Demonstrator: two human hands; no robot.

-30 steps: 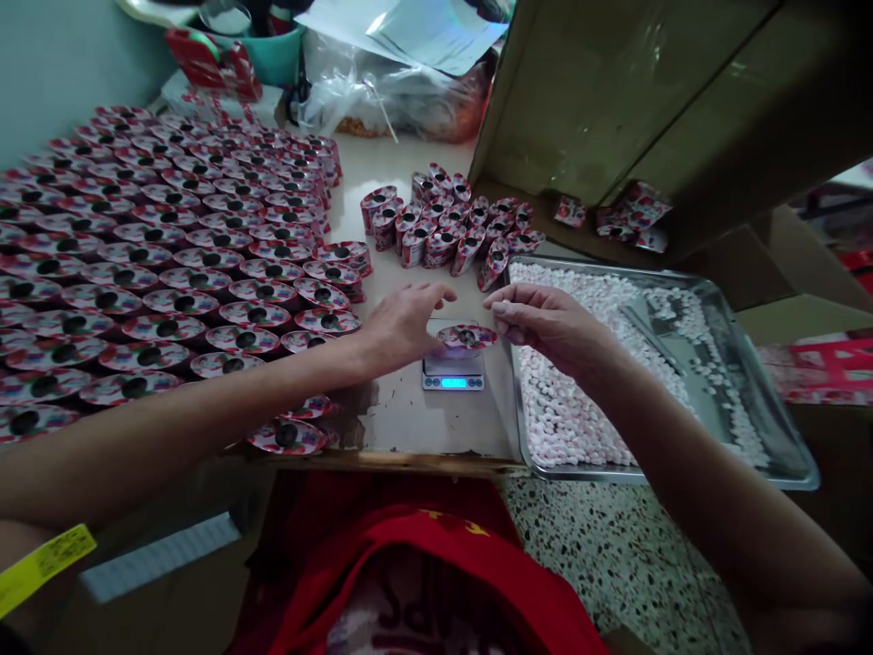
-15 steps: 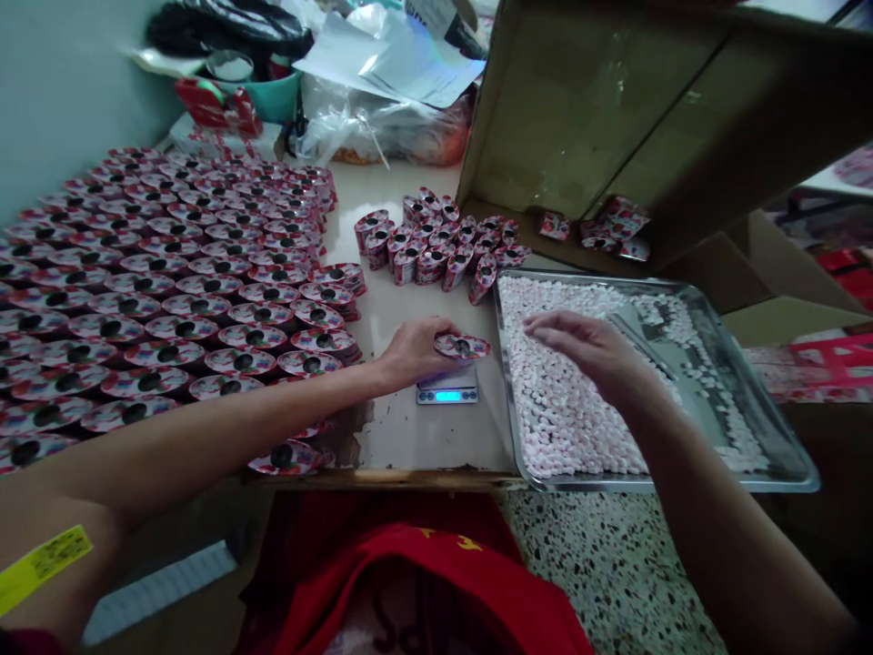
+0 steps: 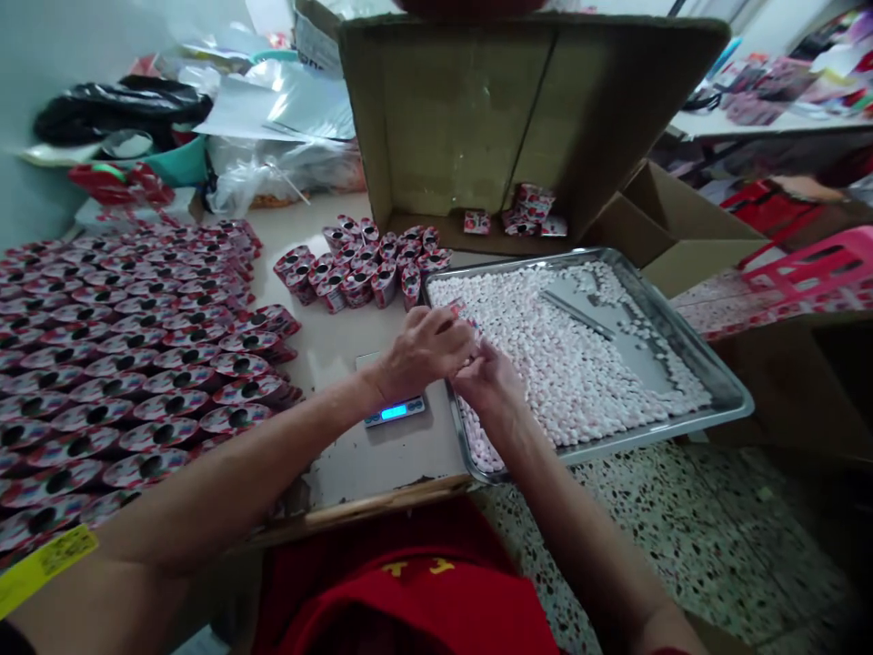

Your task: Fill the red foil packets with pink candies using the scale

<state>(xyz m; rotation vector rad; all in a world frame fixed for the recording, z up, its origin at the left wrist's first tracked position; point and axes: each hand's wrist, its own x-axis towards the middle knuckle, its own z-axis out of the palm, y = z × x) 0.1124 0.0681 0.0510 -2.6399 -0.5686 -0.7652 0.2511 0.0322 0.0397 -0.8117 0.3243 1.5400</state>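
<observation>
My left hand (image 3: pixel 431 347) is closed around a small red-and-white printed pack (image 3: pixel 459 310), tilted and mostly covered by the fingers. Against its lower end press the fingertips of my right hand (image 3: pixel 496 380), pinched together. Both hands meet over the left side of a metal tray (image 3: pixel 733 407), spread with small pale pink-white pieces (image 3: pixel 566 387) like candies. Just left of the tray, partly under my left forearm, is a small digital scale (image 3: pixel 394 414) with a lit blue display. A grey metal strip (image 3: pixel 578 315) lies among the pieces.
Rows of upright printed packs (image 3: pixel 129 373) with dark holes on top cover the left table. A smaller cluster of packs (image 3: pixel 358 273) stands behind the scale. An open cardboard box (image 3: pixel 450 118) on its side holds several packs. Plastic bags and a teal basin (image 3: pixel 178 164) sit back left.
My left hand has carried the pack from above the scale to the tray's left side and tilted it. My right hand has come in to meet it. The view has turned right.
</observation>
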